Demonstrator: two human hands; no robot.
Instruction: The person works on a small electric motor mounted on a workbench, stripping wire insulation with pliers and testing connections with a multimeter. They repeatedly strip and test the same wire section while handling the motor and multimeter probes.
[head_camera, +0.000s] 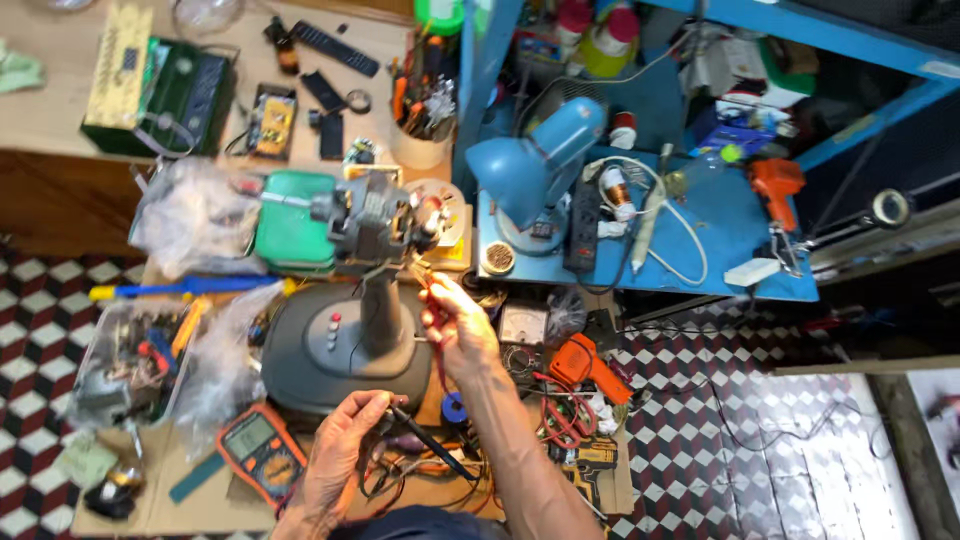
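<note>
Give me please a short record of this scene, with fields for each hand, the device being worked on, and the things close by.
Left hand: holds a black probe, slanting down to the right
Right hand: reaches up with a red probe tip toward the motor head
Device: dark grey appliance base with an upright column
Meter: orange multimeter, left of the left hand
Nearby: blue desk lamp, orange soldering gun, cup of tools
Surface: cluttered workbench, checkered floor below
</note>
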